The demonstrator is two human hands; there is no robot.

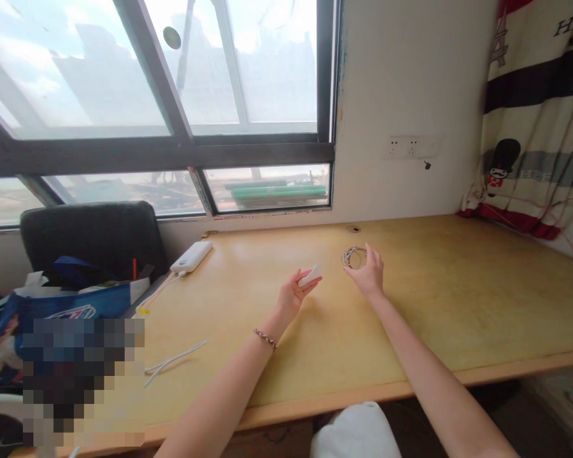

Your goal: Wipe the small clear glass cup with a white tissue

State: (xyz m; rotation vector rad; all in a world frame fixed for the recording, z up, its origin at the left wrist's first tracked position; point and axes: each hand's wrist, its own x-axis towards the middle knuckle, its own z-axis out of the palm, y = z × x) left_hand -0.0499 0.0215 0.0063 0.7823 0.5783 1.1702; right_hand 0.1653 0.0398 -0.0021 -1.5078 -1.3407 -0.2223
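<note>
Beneath the fingers of the left hand (292, 298) and the right hand (371, 275), a broad yellow-brown tabletop (458, 305), glossy, with a paler wooden front edge. Beyond the fingers, ahead and leftward, a wide dark-framed glass window (267, 70), bright with daylight, green tubes (279, 192) visible through a lower pane. Beyond the fingers and rightward, a plain off-white wall (401, 76), chipped beside the window. Far right of the fingers, a cream, black and red fabric curtain (530, 121), printed with a tower and a guardsman. Far left of the fingers, a black padded chair back (90, 219), and in front of it a blue printed bag (100, 302), partly lost in a pixelated patch. Well left of the left fingers, a white rounded power bank (191, 257), cable attached. Past and above the right fingers, a pale twin-socket plate (402, 147). Nearer the body, left of the left fingers, a loose white cable (179, 357). Between right thumb and forefinger, both spread apart, a thin coiled wire (347, 257); clamped or merely touched, impossible to tell. In the left fingers, closed around it, a small smooth white object (309, 276), just left of the coil.
</note>
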